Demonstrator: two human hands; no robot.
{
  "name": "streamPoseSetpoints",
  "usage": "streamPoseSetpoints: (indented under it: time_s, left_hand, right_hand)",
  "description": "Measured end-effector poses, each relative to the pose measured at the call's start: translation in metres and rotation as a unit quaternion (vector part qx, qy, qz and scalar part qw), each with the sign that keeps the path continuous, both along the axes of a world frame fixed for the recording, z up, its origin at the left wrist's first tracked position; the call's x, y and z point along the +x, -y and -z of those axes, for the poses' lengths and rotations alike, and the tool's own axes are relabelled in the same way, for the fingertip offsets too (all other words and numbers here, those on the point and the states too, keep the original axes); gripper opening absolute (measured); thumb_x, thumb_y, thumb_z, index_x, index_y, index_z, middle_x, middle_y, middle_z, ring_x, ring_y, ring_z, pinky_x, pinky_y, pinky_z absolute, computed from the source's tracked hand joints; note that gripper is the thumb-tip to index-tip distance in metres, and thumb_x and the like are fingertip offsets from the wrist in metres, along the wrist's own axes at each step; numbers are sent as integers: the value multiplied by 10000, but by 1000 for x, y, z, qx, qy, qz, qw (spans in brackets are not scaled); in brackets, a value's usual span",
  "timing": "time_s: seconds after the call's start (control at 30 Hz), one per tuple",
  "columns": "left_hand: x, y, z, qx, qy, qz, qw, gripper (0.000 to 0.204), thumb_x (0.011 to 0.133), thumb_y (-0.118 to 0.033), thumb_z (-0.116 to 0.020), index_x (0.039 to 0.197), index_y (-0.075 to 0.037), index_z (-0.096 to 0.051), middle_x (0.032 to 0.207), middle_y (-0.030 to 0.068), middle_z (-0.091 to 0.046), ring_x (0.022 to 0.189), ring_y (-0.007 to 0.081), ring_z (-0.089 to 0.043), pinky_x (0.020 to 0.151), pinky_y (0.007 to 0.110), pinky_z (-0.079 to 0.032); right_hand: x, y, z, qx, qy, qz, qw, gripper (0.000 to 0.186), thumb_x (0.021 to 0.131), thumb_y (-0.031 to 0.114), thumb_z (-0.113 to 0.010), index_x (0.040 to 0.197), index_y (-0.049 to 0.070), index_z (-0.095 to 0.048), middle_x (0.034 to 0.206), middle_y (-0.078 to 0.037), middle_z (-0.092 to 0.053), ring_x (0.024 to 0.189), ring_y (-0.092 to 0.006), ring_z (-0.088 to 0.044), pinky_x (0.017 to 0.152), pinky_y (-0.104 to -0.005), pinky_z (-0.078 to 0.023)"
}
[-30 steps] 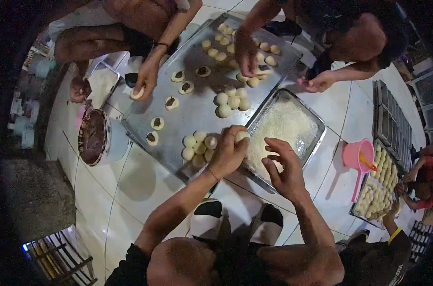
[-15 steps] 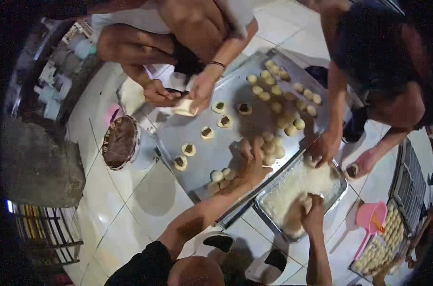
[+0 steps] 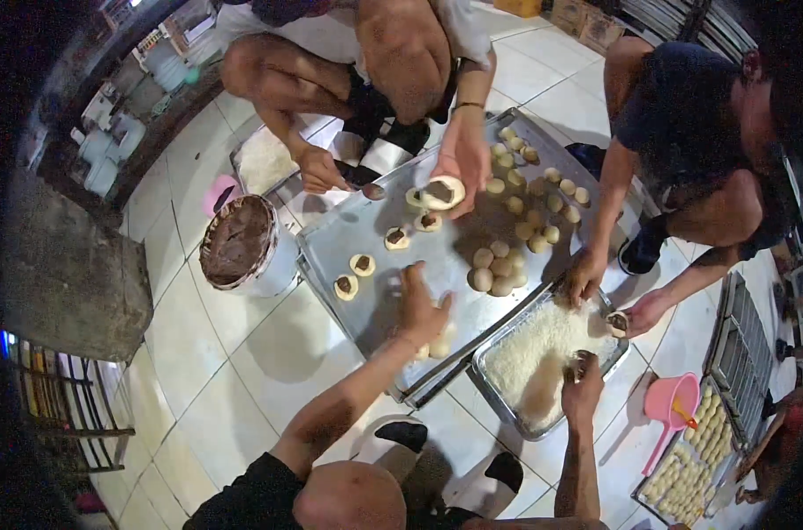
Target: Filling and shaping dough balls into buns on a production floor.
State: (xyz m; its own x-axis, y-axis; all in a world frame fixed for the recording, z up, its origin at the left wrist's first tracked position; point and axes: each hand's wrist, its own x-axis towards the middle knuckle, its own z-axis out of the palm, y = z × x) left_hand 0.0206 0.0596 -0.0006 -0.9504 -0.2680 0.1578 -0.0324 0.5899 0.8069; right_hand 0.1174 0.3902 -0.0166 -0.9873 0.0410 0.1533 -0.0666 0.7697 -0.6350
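Note:
My left hand [image 3: 422, 309], fingers spread and slightly blurred, hovers over the large metal tray [image 3: 322, 234]. Pale dough balls [image 3: 439, 344] lie beneath its wrist. To its left and beyond are flat dough rounds with brown filling [image 3: 362, 264]; on its right sits a cluster of dough balls [image 3: 500, 269]. My right hand [image 3: 583, 389] is curled over the smaller metal tray [image 3: 507, 422] of pale crumbs [image 3: 538, 349]. Its fingertips are closed together; whatever is between them is too dark to make out.
Opposite, a person's hand [image 3: 468, 159] holds a filled dough round and the other a spoon [image 3: 372, 190]. At right, another person's hand [image 3: 585, 276] reaches into the crumbs. A bucket of brown filling [image 3: 238, 243], a pink dipper [image 3: 671, 397] and a tray of shaped dough [image 3: 689, 473] stand around.
My left hand has moved left, off the ball cluster, with its fingers spread. My right hand has stayed over the crumbs. The person opposite has turned the filled dough round face up.

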Motion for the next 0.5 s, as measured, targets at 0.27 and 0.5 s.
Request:
streamPoseSetpoints:
  time_s: [0.27, 0.5]
  left_hand:
    - [58, 114, 14, -242, 29, -170, 955, 405, 764, -256, -648, 1082, -4, -649, 1207, 207, -543, 992, 342, -510, 955, 442, -381]
    - [45, 150, 39, -475, -8, -215, 853, 348, 781, -212, -633, 1073, -24, -645, 1148, 192, -566, 963, 299, -527, 909, 388, -409]
  right_hand:
    - [-3, 7, -51, -111, 136, 137, 975, 134, 791, 25, -587, 908, 2, -648, 782, -153, -646, 663, -279, -600, 609, -363, -485]
    - [4, -7, -13, 70, 74, -22, 995, 164, 786, 50, -619, 937, -12, -641, 796, -168, -663, 686, -290, -623, 616, -384, -497]
